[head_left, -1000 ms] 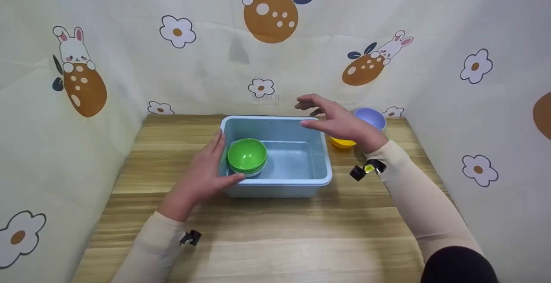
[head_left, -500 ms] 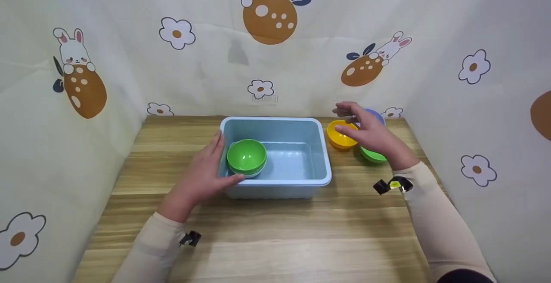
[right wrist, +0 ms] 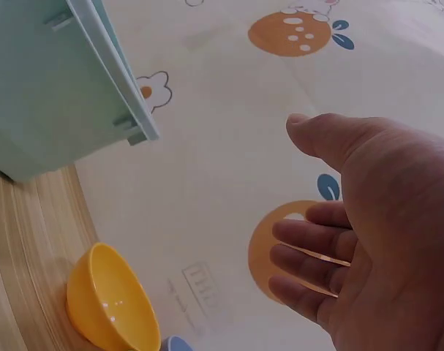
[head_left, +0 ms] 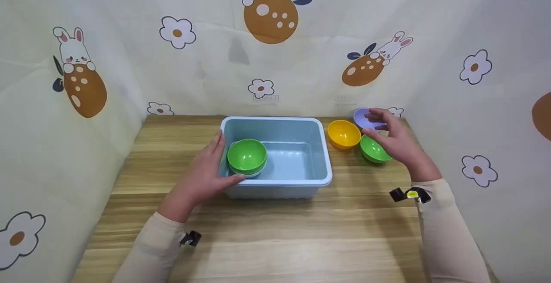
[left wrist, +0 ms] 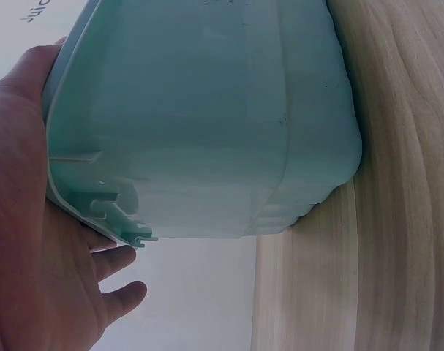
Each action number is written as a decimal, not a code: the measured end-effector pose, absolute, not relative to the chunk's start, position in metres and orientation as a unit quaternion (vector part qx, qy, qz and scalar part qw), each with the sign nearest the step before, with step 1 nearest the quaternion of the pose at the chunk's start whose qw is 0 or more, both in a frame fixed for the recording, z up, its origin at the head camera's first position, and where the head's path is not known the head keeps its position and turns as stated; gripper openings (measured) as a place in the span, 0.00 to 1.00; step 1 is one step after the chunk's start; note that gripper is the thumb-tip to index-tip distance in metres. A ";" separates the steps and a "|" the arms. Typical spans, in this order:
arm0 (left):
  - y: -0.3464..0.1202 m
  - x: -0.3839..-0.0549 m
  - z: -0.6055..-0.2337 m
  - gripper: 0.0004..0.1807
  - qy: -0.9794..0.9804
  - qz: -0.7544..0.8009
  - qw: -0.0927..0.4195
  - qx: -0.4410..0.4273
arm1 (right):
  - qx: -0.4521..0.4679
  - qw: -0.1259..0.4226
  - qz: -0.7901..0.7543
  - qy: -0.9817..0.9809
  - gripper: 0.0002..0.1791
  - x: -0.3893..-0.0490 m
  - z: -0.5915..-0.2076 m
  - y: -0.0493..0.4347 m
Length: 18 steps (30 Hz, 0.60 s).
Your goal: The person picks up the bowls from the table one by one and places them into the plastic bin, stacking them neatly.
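A light blue plastic tub (head_left: 284,183) stands at the back middle of the table. My left hand (head_left: 199,177) rests on its near left corner, thumb on the front rim and straight fingers along the left side. In the left wrist view, fingers extend past the tub's rim. Inside the tub, a green bowl (head_left: 247,155) tops a small stack at the left. My right hand (head_left: 398,143) hovers over a purple bowl (head_left: 361,117) and a second green bowl (head_left: 373,150), partly covering both. Nothing is in its spread, loosely bent fingers. A yellow bowl (head_left: 343,134) sits between tub and hand.
The wood-grain table (head_left: 275,240) meets a patterned cloth backdrop (head_left: 206,72) at the back, with cloth walls on both sides. The three loose bowls stand close together right of the tub, near the back edge.
My right hand has moved rightward from above the tub's back right corner to over the purple and green bowls, uncovering the yellow bowl. My left hand and the tub have stayed put.
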<state>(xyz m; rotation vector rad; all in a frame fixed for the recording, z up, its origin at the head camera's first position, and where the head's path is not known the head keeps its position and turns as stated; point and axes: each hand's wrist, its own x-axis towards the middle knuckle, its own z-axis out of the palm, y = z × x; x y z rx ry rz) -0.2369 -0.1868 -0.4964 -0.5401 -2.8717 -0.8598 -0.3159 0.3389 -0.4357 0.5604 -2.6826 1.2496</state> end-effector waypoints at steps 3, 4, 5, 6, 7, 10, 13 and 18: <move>-0.187 -0.238 -0.497 0.71 -0.942 -0.281 0.049 -0.178 | 0.177 0.073 0.426 -0.884 0.35 -0.316 -0.440 0.347; -0.187 -0.238 -0.497 0.72 -0.942 -0.280 0.049 -0.178 | 0.172 0.074 0.429 -0.883 0.35 -0.315 -0.441 0.349; -0.187 -0.238 -0.497 0.72 -0.942 -0.280 0.050 -0.177 | 0.167 0.076 0.432 -0.883 0.35 -0.315 -0.443 0.351; -0.188 -0.238 -0.497 0.72 -0.942 -0.280 0.050 -0.177 | 0.162 0.076 0.434 -0.883 0.35 -0.315 -0.445 0.353; -0.188 -0.238 -0.497 0.73 -0.942 -0.279 0.050 -0.177 | 0.158 0.077 0.436 -0.883 0.36 -0.315 -0.447 0.356; -0.188 -0.237 -0.496 0.73 -0.943 -0.278 0.050 -0.179 | 0.141 0.082 0.433 -0.886 0.36 -0.316 -0.454 0.361; -0.188 -0.237 -0.496 0.74 -0.943 -0.276 0.051 -0.180 | 0.131 0.098 0.426 -0.890 0.37 -0.317 -0.461 0.366; -0.187 -0.236 -0.495 0.74 -0.944 -0.274 0.048 -0.176 | 0.118 0.124 0.417 -0.893 0.38 -0.318 -0.471 0.373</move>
